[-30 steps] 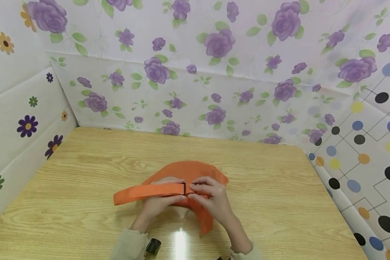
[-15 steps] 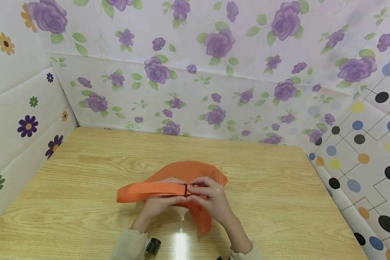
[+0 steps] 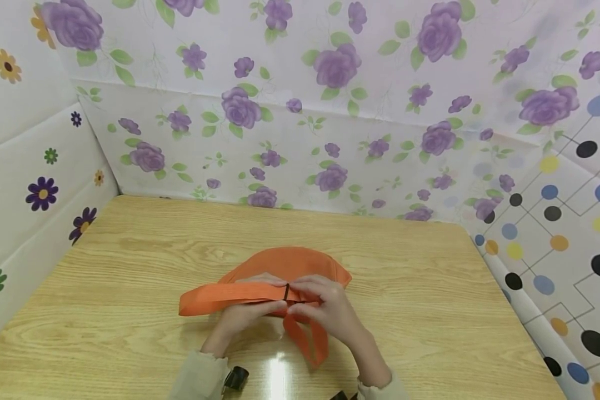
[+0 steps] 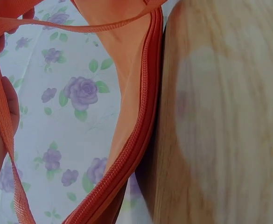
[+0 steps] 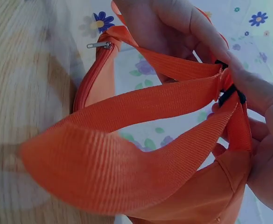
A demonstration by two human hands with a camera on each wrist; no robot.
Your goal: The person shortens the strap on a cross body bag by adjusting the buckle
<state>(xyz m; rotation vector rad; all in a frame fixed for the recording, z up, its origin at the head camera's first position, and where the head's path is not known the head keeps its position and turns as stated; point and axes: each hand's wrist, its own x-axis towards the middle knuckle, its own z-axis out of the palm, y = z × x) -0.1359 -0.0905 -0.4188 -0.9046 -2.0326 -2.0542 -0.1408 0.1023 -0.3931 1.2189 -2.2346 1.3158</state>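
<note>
An orange waist bag (image 3: 295, 261) lies on the table, its curved zip (image 4: 143, 88) showing in the left wrist view and a metal zip pull (image 5: 98, 45) in the right wrist view. Its webbing strap (image 3: 220, 294) passes through a black slide buckle (image 3: 287, 292) held above the bag. My left hand (image 3: 242, 319) grips the strap at the left of the buckle, fingers behind and thumb in front. With thumb and fingers, my right hand (image 3: 332, 305) pinches the strap right at the buckle. One loop of strap stands out left; another loop hangs below the right hand.
The wood-grain table (image 3: 430, 311) is enclosed by a flowered cloth (image 3: 290, 128) behind and patterned cloths at both sides. A small black object (image 3: 236, 379) sits by the left sleeve (image 3: 200, 375).
The strap below the right hand has spread from a hanging tail into a wider loop. The buckle has tilted slightly, and the left strap loop has shortened a little. Both hands stay nearly in place.
</note>
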